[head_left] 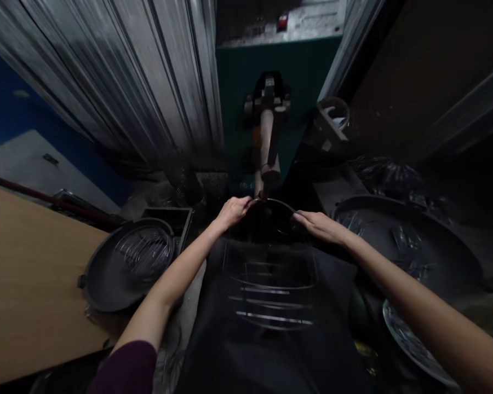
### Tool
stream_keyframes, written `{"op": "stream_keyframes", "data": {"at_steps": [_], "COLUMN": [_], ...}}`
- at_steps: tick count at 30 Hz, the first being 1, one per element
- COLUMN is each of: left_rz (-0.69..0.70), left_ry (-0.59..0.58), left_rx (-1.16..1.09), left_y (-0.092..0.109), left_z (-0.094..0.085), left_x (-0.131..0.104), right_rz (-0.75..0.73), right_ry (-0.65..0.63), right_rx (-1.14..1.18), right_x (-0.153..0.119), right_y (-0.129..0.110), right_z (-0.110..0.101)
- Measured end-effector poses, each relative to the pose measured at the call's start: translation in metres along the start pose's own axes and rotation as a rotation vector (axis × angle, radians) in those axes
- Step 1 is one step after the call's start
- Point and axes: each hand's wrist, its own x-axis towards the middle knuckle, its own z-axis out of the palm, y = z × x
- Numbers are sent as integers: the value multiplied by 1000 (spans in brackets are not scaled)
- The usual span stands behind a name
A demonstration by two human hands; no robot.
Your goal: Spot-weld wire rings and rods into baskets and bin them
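Wire (282, 204), bent in an arc and pinched at its two sides by left hand (233, 212) and right hand (321, 226), runs crosswise between these closed grips beneath the machine's metal tip (260, 191), which is nearer the left.

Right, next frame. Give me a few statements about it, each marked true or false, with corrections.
1. The left hand and right hand hold one curved wire. True.
2. The red switch is below the hands in view. False: the red switch is above them, on the green machine.
3. The left basin holds thin wires. True.
4. The visible sleeve is yellow. False: the sleeve is purple.
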Motion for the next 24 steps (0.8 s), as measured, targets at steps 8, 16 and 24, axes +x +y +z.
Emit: {"op": "stream_keyframes", "data": {"at_steps": [8, 16, 24], "left_rz": [-346, -982, -1022], "left_ry": [211, -35, 379], "left_rx": [-846, -1641, -1591], "left_y": [-18, 26, 36], "left_z": [-9, 49, 34], "left_x": [-124, -208, -128], "right_rz": [75, 33, 145], "right_ry": [365, 734, 578], "right_rx": [179, 560, 769], "right_x": [-49, -70, -102], "right_y": [-2, 8, 54], "right_z": [20, 37, 88]}}
